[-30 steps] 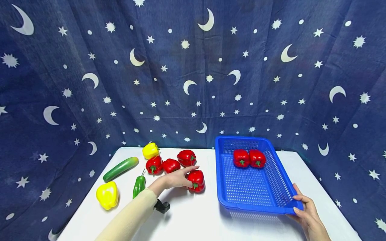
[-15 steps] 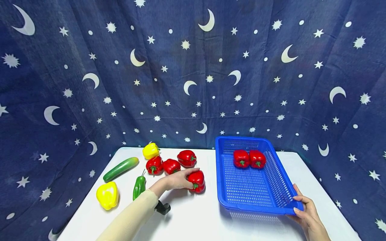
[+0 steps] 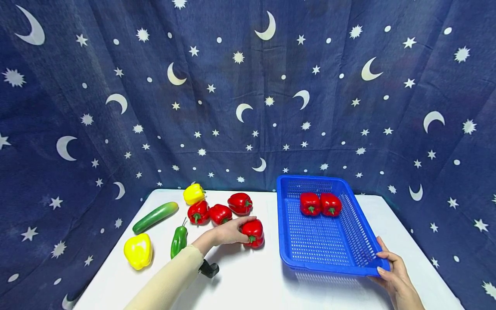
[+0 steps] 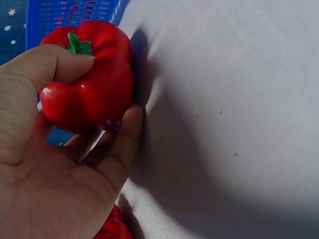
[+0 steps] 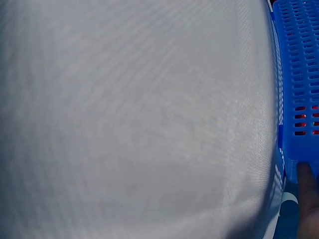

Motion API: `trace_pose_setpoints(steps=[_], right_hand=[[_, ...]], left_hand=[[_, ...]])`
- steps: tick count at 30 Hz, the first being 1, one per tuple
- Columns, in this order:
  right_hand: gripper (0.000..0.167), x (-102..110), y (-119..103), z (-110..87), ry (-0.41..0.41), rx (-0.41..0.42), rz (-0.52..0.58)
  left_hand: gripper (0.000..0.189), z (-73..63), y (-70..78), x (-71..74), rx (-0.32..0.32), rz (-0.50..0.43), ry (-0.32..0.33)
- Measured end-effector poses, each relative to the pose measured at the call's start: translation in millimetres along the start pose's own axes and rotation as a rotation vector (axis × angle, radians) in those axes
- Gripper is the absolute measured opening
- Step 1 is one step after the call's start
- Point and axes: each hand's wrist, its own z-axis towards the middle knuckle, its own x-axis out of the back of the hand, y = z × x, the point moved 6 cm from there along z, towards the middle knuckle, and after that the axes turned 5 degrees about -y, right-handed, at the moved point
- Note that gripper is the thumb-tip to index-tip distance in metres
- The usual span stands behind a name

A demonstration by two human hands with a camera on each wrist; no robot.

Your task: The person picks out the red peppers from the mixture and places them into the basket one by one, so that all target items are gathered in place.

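Note:
My left hand holds a red bell pepper near the middle of the table. In the left wrist view the thumb lies over the front of the bell pepper beside its green stem, and the other fingers curl under it. At the right, my right hand grips the near right corner of a blue perforated basket, thumb on the rim. Two red bell peppers sit side by side at the basket's far end. Only a finger on the blue basket wall shows in the right wrist view.
Behind my left hand lie several more red bell peppers and a yellow bell pepper. Further left are a cucumber, a green chili pepper and another yellow bell pepper. A dark blue starry curtain rises behind the white table.
The fingers of my left hand have settled slightly lower on the red bell pepper, which has shifted very slightly to the right. My right hand and the basket have stayed in place.

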Motion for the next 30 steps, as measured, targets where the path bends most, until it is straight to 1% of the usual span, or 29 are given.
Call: trace_pose_setpoints(steps=[5,10,16,19,26,30], right_hand=[[0.033,-1.6,-2.3,-0.4,-0.006,0.007,-0.006],[0.033,-2.9,-3.3,-0.5,-0.009,0.033,0.003],[0.033,-2.3,-2.0,-1.0,-0.005,0.027,-0.008],[0.033,-1.7,-1.8,-1.2,-0.002,0.025,-0.009],[0.033,-1.2,-0.1,-1.1,0.001,0.014,-0.015],[0.033,-2.3,-1.6,-1.1,-0.011,0.038,-0.01]], left_hand=[[0.076,1.0,5.1,2.6,-0.048,0.038,0.028],[0.076,1.5,6.2,5.1,-0.069,0.043,0.044],[0.078,0.0,2.4,6.6,-0.068,-0.027,0.046],[0.078,-0.8,2.5,9.0,-0.074,-0.067,0.058],[0.075,-2.7,12.7,17.6,-0.12,-0.15,0.098],[0.073,-3.5,19.4,20.4,-0.127,-0.2,0.098]])
